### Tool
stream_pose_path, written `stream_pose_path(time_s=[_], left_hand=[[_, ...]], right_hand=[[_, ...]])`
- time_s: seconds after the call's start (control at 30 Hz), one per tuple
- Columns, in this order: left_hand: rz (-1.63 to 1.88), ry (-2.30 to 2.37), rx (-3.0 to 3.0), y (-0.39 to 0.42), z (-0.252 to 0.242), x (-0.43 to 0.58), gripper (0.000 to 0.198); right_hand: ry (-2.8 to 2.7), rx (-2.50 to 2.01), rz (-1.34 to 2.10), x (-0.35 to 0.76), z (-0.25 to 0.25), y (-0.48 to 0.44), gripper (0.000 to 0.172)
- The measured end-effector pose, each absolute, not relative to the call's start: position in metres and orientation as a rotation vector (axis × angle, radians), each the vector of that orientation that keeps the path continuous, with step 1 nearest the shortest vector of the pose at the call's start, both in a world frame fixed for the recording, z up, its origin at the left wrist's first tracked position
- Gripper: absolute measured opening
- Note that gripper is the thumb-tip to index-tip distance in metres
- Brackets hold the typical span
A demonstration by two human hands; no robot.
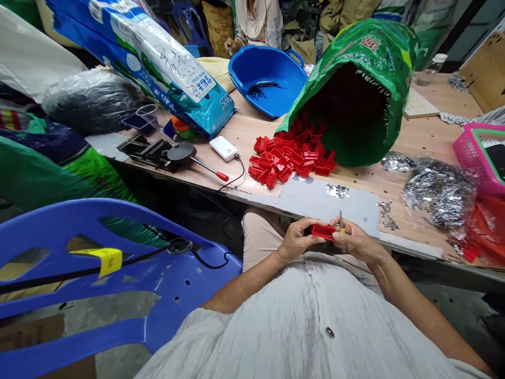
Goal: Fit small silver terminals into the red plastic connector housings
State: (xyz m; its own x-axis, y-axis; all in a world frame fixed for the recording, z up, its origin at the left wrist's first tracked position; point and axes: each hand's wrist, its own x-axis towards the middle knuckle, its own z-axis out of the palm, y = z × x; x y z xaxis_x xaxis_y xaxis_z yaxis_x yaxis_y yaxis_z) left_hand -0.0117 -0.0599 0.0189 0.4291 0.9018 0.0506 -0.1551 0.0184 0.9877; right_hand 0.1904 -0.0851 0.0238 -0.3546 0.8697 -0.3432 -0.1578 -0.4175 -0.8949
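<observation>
My left hand [295,241] is closed, pinching the left end of a small hollow red plastic box part [322,231] just off the table's front edge. My right hand [357,241] is closed around a slim screwdriver-like tool [341,229] with a thin metal tip pointing up and a yellow band. Its fingertips also touch the red part's right end. A heap of similar red parts [292,158] spills from a green woven sack [355,126] on its side. Small metal pieces [337,190] lie on a grey sheet [315,202] close in front of my hands.
A black lever device [173,152] and a white power bank [223,148] stand left. Behind are a blue basin [272,68] and a blue-white bag [169,68]. Plastic-bagged metal pieces [442,192] and a pink basket [469,158] sit right. A person [258,23] is opposite; a blue chair [173,289] stands left.
</observation>
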Motion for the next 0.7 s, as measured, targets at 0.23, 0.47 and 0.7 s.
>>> stream_pose_path(time_s=[0.23,0.47,0.7], left_hand=[[0.950,0.689,0.985,-0.055,0.005,-0.009,0.035],[0.915,0.621,0.844,-0.047,0.004,-0.011,0.038],[0.931,0.606,0.797,-0.045,0.005,-0.013,0.047]], right_hand=[[-1.385,-1.392,1.502,0.206,0.028,-0.074,0.043],[-1.789,-1.862,0.403,0.253,0.016,-0.027,0.020],[-1.907,-1.976,0.281,0.256,0.008,0.007,0.019]])
